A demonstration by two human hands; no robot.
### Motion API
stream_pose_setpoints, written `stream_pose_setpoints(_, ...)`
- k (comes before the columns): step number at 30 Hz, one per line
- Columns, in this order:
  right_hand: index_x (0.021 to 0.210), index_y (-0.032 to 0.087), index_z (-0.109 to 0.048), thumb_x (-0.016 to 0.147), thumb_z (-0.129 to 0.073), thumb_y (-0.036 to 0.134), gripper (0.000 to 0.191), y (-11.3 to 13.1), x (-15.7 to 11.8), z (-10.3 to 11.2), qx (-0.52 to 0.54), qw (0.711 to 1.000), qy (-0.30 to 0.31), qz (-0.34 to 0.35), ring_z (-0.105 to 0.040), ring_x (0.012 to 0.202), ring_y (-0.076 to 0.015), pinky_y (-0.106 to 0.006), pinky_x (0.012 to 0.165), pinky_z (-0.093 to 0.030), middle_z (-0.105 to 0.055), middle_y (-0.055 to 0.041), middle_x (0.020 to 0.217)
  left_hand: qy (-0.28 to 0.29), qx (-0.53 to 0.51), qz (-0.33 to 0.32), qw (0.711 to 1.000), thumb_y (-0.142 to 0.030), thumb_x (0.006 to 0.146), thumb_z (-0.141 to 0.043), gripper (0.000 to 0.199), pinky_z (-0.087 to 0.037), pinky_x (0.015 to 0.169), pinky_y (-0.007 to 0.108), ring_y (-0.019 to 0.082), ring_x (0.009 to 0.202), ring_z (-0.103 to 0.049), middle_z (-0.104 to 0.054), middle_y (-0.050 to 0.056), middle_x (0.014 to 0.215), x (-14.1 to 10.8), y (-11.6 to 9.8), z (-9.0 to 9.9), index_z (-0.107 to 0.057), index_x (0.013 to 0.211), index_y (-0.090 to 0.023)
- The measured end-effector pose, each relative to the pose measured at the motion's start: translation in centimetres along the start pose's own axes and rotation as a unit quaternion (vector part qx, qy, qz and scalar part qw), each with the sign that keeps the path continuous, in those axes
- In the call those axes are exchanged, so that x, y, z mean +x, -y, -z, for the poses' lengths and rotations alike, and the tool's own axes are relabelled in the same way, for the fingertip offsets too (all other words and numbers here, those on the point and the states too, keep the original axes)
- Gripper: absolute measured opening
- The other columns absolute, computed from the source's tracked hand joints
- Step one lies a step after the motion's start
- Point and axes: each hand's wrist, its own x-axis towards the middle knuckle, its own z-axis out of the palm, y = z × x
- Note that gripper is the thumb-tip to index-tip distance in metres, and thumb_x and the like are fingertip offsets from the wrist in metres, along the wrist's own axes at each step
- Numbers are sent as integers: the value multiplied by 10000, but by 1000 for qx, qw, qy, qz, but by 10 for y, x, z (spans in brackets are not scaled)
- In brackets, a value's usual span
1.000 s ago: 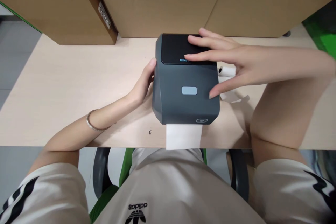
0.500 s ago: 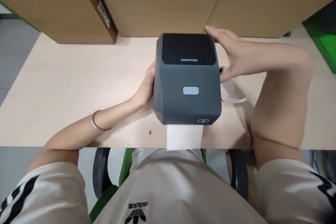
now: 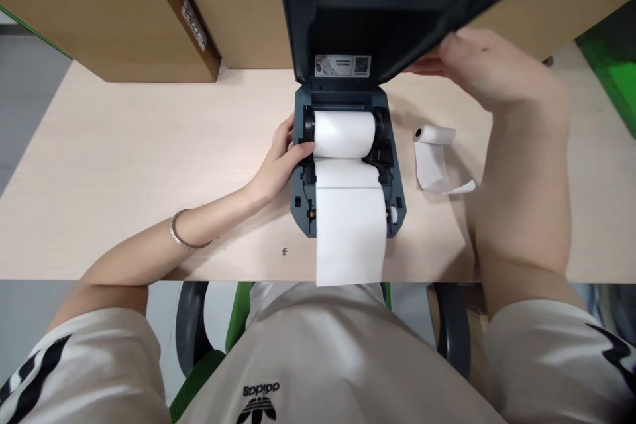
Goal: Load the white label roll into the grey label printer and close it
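Note:
A dark label printer (image 3: 301, 202) stands on the table with its lid (image 3: 382, 20) raised. Inside lies a white paper roll (image 3: 344, 134); its paper strip (image 3: 350, 232) runs out over the printer's front towards the table edge. My left hand (image 3: 282, 159) grips the printer's left side, thumb over the rim beside the roll. My right hand (image 3: 479, 66) is at the right edge of the lid, its fingers partly hidden behind it.
A small paper roll (image 3: 437, 135) with a loose unrolled end lies right of the printer. Cardboard boxes (image 3: 99, 26) stand along the back of the table (image 3: 124, 165). The table's front edge runs close to my body.
The printer lid has swung up and back, showing the roll inside. My right hand has moved up and to the right with the lid. The left thumb now rests over the rim.

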Motion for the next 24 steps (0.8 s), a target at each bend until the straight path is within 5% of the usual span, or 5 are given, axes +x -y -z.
stream_pose_setpoints(3, 1215, 245, -857, 1135, -397, 872, 782, 14, 5, -20, -9, 996, -31, -83, -846, 1129, -268, -504, 1097, -692, -870, -144, 1277, -8, 4, 4, 1000, -405, 845, -764, 757, -401, 1514, 552, 414, 1790, -446, -557, 60, 1851, 3, 5, 5, -606, 1583, -341)
stream_pose_setpoints(8, 877, 240, -590, 975, -708, 412, 231, 57, -10, -28, -186, 965, -160, -88, -743, 997, -322, -614, 1080, -603, -803, -135, 985, -7, 14, -6, 1000, -401, 839, -720, 741, -408, 1498, 543, 407, 1775, -454, -579, 68, 1839, 4, 2, 0, -625, 1569, -314)
stream_pose_setpoints(12, 1042, 247, -714, 1021, -742, 499, 255, 84, -27, -39, -209, 977, -20, 24, -772, 1186, -350, -567, 1171, -594, -822, -124, 1223, -22, 54, -37, 998, -405, 850, -708, 698, -377, 1511, 537, 410, 1757, -485, -650, 84, 1807, 2, -3, -1, -673, 1537, -282)
stream_pose_setpoints(16, 1570, 241, -750, 954, -862, 530, 690, 78, -33, -72, -247, 953, 137, 106, -711, 1459, -441, -683, 1377, -486, -786, -138, 1507, -22, 79, -46, 996, -400, 886, -700, 627, -435, 1468, 531, 415, 1662, -588, -757, 71, 1684, 3, -7, 1, -716, 1501, -280)
stream_pose_setpoints(24, 1397, 208, -764, 794, -882, 407, 646, 70, -22, -90, -289, 943, 124, 113, -759, 1296, -413, -650, 1352, -508, -803, -137, 1355, -20, 98, -72, 992, -449, 909, -685, 713, -428, 1460, 487, 410, 1662, -598, -746, 104, 1703, 5, -4, 2, -697, 1591, -239)
